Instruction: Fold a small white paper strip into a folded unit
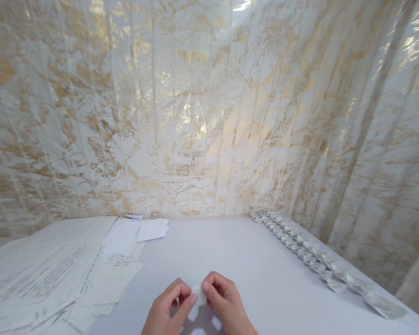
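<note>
Head view looks down on a white tabletop (pixel 230 251) backed by a gold-patterned curtain (pixel 202 107). At 9 o'clock, printed sheets (pixel 45 279) lie fanned and overlapping across the left part of the tabletop, their text too small to read. Just beyond them, toward 11 o'clock, a few blank slips (pixel 150 229) rest close to the curtain, one overlapping the next.

At 6 o'clock, near the lower edge, both hands meet over the tabletop. The left hand (pixel 167 309) has its thumb and forefinger closed narrowly on the left side of a small white piece (pixel 198 295). The right hand (pixel 225 304) pinches the same piece from the right, fingers curled in tight. The piece sits between the fingertips of both hands, at or just above the tabletop; I cannot tell whether it touches it. What material it is cannot be told.

From 1 o'clock down to 4 o'clock, a row of clear packets (pixel 317 260) runs along the right edge of the tabletop, each overlapping the next, just beside the curtain.
</note>
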Demonstrator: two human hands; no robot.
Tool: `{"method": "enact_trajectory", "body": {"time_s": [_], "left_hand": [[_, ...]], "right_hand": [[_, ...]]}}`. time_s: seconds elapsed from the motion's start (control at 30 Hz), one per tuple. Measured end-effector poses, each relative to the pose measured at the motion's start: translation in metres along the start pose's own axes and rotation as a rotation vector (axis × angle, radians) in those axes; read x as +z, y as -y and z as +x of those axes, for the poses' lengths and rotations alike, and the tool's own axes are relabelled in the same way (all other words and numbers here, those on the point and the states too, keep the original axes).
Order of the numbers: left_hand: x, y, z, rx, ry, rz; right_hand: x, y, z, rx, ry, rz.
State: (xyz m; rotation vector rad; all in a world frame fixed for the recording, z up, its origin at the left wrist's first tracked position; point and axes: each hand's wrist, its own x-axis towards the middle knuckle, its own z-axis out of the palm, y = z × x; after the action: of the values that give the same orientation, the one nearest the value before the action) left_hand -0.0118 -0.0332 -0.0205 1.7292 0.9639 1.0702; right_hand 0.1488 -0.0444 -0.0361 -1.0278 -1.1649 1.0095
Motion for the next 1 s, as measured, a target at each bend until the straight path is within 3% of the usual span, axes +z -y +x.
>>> {"method": "enact_trajectory", "body": {"time_s": [0.43, 0.6, 0.7, 1.0], "left_hand": [[-0.01, -0.003, 0.006, 0.066, 0.087, 0.071], [-0.004, -0.001, 0.005, 0.058, -0.003, 0.085], [-0.006, -0.003, 0.004, 0.065, 0.007, 0.134], [-0.026, -0.003, 0.011, 0.295, 0.048, 0.476]], "right_hand": [[-0.001, -0.004, 0.002, 0.028, -0.086, 0.076], [0.001, -0.011, 0.003, 0.047, -0.076, 0.123], [0.002, -0.014, 0.004, 0.063, -0.073, 0.14], [-0.001, -0.015, 0.005, 0.16, 0.038, 0.253]]}}
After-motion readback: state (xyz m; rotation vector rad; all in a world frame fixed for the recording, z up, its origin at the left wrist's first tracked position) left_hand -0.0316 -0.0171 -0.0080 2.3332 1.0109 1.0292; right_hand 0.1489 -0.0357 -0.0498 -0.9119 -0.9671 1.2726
